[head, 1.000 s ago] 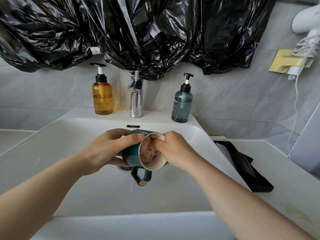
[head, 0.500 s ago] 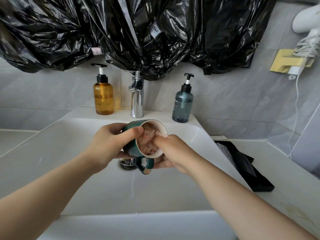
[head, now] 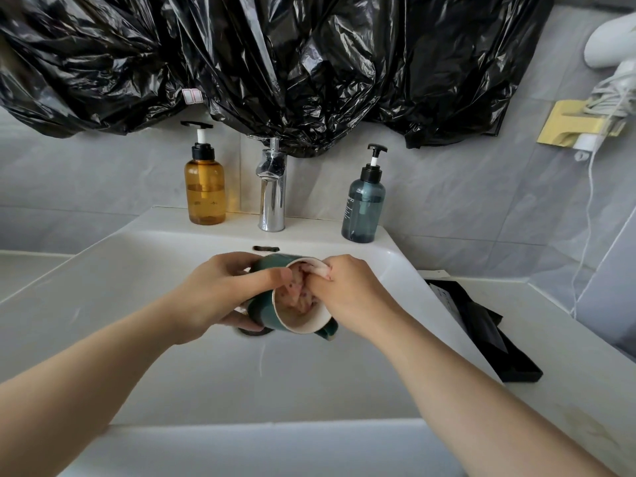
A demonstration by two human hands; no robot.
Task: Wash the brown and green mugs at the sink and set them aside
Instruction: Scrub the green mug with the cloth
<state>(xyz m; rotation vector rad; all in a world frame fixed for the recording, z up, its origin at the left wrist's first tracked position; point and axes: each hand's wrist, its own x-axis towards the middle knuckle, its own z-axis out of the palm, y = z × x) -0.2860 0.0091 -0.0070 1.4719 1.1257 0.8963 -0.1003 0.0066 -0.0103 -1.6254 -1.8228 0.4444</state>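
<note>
One mug only is in view: the green mug (head: 265, 315), held over the middle of the sink (head: 137, 287) and tipped so its pale mouth faces near, with its handle low on the right. The left hand (head: 220, 294) wraps its body, thumb laid across near the rim. The right hand (head: 351, 294) curls its fingers round a pink speckled cloth (head: 297, 301) that is pushed into the mug's mouth.

I judge this to be the scrubbing of the green mug's inside. Rinsing and setting it aside are not yet done. The brown mug is not in view, so whether it has been washed cannot be told.

Far behind stands the faucet (head: 273, 194), with no water visibly running, between an amber bottle (head: 205, 194) on the left and a blue-grey bottle (head: 363, 211) on the right. A black tray (head: 488, 339) lies on the right counter.
</note>
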